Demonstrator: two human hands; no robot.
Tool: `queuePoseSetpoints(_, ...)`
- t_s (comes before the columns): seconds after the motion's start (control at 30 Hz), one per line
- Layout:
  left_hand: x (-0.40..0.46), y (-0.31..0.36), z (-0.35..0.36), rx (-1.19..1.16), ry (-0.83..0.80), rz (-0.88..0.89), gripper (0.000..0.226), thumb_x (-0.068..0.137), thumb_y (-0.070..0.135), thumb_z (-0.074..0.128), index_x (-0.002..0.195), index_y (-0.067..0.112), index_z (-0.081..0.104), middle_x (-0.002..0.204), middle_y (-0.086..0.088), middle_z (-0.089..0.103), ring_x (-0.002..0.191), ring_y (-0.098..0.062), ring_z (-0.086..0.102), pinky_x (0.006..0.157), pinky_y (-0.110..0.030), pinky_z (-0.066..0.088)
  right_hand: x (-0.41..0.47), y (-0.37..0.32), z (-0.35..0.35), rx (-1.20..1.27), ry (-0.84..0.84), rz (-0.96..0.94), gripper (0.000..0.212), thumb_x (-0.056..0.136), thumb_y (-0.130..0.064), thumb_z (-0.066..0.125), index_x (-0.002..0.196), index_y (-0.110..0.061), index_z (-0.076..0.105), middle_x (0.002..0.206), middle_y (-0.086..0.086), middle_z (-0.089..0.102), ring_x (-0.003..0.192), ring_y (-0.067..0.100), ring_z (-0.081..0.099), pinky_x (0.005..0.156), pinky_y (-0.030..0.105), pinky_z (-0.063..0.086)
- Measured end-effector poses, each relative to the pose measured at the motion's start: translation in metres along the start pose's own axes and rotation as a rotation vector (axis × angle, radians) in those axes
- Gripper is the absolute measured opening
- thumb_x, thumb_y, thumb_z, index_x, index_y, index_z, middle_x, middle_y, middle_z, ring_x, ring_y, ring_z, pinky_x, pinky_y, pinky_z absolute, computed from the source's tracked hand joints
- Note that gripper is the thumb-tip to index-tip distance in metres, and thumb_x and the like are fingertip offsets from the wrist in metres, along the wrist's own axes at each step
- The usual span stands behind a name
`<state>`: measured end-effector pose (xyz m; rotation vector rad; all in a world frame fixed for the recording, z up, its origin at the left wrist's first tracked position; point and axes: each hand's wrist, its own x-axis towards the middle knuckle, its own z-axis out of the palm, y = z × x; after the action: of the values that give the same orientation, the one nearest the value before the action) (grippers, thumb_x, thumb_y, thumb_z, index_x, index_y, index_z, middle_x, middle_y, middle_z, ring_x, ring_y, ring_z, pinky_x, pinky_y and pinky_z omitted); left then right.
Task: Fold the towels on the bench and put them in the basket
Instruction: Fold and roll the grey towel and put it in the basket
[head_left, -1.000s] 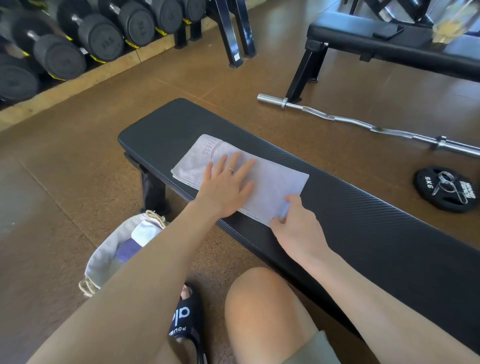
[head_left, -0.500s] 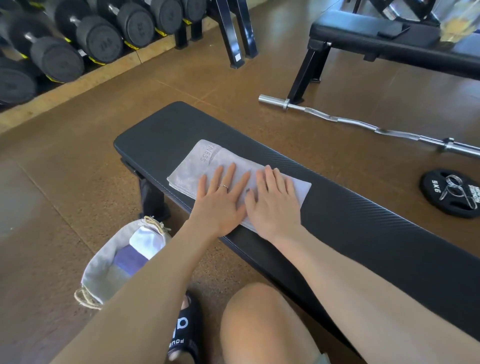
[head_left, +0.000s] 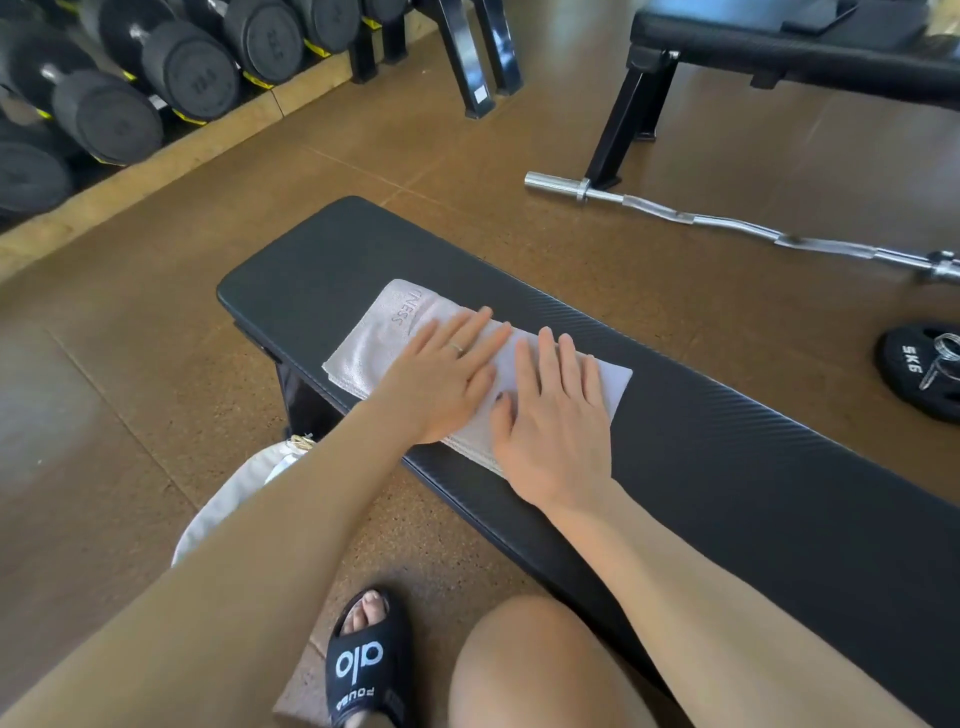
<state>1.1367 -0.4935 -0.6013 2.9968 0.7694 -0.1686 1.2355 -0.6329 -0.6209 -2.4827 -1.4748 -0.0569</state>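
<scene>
Grey towel (head_left: 374, 343), both hands flat on it

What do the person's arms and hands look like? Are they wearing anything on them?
Both arms are bare, with no sleeves, watch or bracelets showing. The left hand wears a thin silver-looking ring on one finger. The right hand has dark polish on its thumbnail.

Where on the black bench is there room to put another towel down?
The bench shows a long bare stretch to the right of the towel, running to the picture's edge. A shorter bare patch lies between the towel and the bench's rounded far-left end. The middle is crowded: the left hand and right hand lie flat on the towel.
</scene>
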Motion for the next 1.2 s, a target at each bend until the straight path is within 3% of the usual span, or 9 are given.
queuePoseSetpoints(0.3,0.017,-0.053,-0.013,0.063,-0.066,-0.492,0.065,0.106,0.043,0.011,0.161,0.011,0.002,0.169,-0.011,-0.002,0.155,-0.028,0.000,0.126,-0.043,0.007,0.000,-0.003,0.002,0.010,0.043,0.043,0.060,0.098,-0.030,0.028,0.153,-0.007,0.037,0.160,0.019,0.033,0.149,0.038,0.027,0.123,0.051,0.016)
queuePoseSetpoints(0.37,0.016,-0.035,-0.021,0.197,0.083,-0.391,0.062,0.104,0.035,0.020,0.158,0.006,0.015,0.167,-0.015,0.010,0.153,-0.032,0.011,0.124,-0.044,0.013,0.000,-0.003,0.003,0.008,0.033,0.054,0.061,0.098,-0.031,0.028,0.154,-0.008,0.036,0.160,0.019,0.032,0.149,0.038,0.026,0.123,0.052,0.016)
queuePoseSetpoints(0.43,0.012,-0.011,-0.016,0.145,0.170,-0.052,0.062,0.100,0.033,0.020,0.156,0.008,0.028,0.164,-0.014,0.023,0.150,-0.032,0.025,0.121,-0.045,0.021,0.000,-0.003,0.003,0.018,0.015,0.057,0.062,0.098,-0.031,0.027,0.155,-0.008,0.035,0.161,0.018,0.030,0.150,0.037,0.024,0.123,0.052,0.015)
queuePoseSetpoints(0.5,0.001,0.004,-0.005,0.028,0.061,0.090,0.070,0.098,0.044,0.005,0.161,0.018,0.018,0.168,-0.004,0.013,0.154,-0.023,0.013,0.125,-0.042,0.012,0.000,-0.001,0.002,0.022,0.005,0.045,0.063,0.097,-0.031,0.024,0.154,-0.008,0.036,0.161,0.018,0.030,0.150,0.036,0.024,0.123,0.052,0.017)
queuePoseSetpoints(0.63,-0.004,-0.001,0.005,-0.085,0.022,-0.120,0.068,0.098,0.050,0.001,0.162,0.026,0.003,0.169,0.005,-0.002,0.155,-0.012,-0.005,0.126,-0.036,-0.001,-0.002,0.009,0.000,0.020,0.001,0.033,0.062,0.097,-0.034,0.024,0.153,-0.011,0.040,0.159,0.017,0.035,0.148,0.036,0.028,0.123,0.050,0.017)
queuePoseSetpoints(0.8,-0.002,0.001,0.003,-0.044,-0.018,-0.265,0.072,0.102,0.057,0.012,0.161,0.020,-0.004,0.169,-0.002,-0.010,0.155,-0.017,-0.011,0.126,-0.039,-0.003,-0.014,0.043,-0.015,0.004,-0.119,0.120,0.062,0.103,-0.046,0.021,0.160,-0.023,0.017,0.167,0.009,0.016,0.155,0.026,0.009,0.125,0.048,0.004)
queuePoseSetpoints(0.97,-0.014,0.022,-0.015,0.051,-0.005,-0.423,0.073,0.102,0.053,0.022,0.157,0.005,0.016,0.166,-0.015,0.013,0.152,-0.029,0.015,0.123,-0.039,0.016,-0.010,0.063,-0.033,0.070,-0.195,0.093,0.063,0.104,-0.049,0.030,0.158,-0.018,0.023,0.166,0.001,0.021,0.153,0.020,0.014,0.125,0.043,0.008)
queuePoseSetpoints(1.07,-0.026,0.070,-0.038,0.015,0.124,-0.213,0.036,0.099,0.035,0.040,0.125,0.012,0.047,0.129,-0.009,0.046,0.116,-0.028,0.049,0.093,-0.037,0.042,0.008,0.069,-0.049,0.245,-0.206,0.160,0.053,0.096,-0.037,0.053,0.143,-0.013,0.047,0.147,0.005,0.046,0.138,0.025,0.038,0.115,0.041,0.031)
queuePoseSetpoints(1.2,-0.040,0.129,-0.046,-0.102,0.009,-0.041,0.053,0.096,0.060,0.044,0.122,0.013,0.048,0.113,-0.005,0.048,0.104,-0.023,0.049,0.076,-0.037,0.043,0.024,0.079,-0.066,0.372,-0.253,0.233,0.051,0.089,-0.025,0.059,0.139,-0.017,0.052,0.132,0.004,0.056,0.125,0.028,0.047,0.103,0.043,0.042)
